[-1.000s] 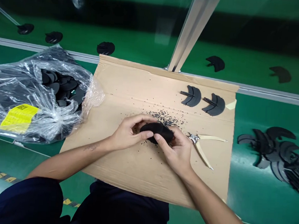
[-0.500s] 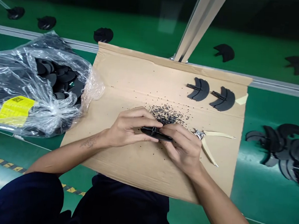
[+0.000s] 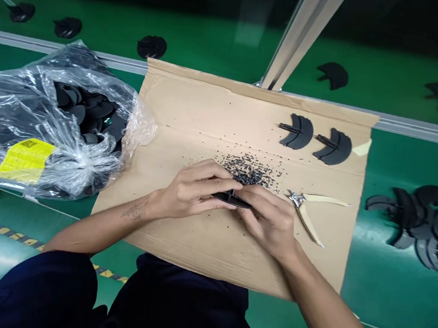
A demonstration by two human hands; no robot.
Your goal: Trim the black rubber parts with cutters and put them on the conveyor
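Note:
Between both hands, over the cardboard sheet (image 3: 182,242), is a flat black plastic part (image 3: 231,200). My left hand (image 3: 197,190) is closed on its left end, fingers above and thumb below. On the right end my right hand (image 3: 268,213) is closed too, its fingertips close to those of the left. Much of the part is hidden by the fingers. Small black bits (image 3: 249,169) lie scattered just beyond the hands. Cutters with cream handles (image 3: 309,224) rest open to the right of my right hand.
A clear plastic bag (image 3: 14,107) of black discs, with a yellow label, lies at left. Two curved black parts (image 3: 301,132) (image 3: 336,147) sit at the sheet's back right. More black parts (image 3: 415,215) are piled on the green table at right. A metal post (image 3: 300,39) stands behind.
The view has shifted slightly, moving most things a little to the right. Both hands still hold the black part, and the left fingers now cover more of its top.

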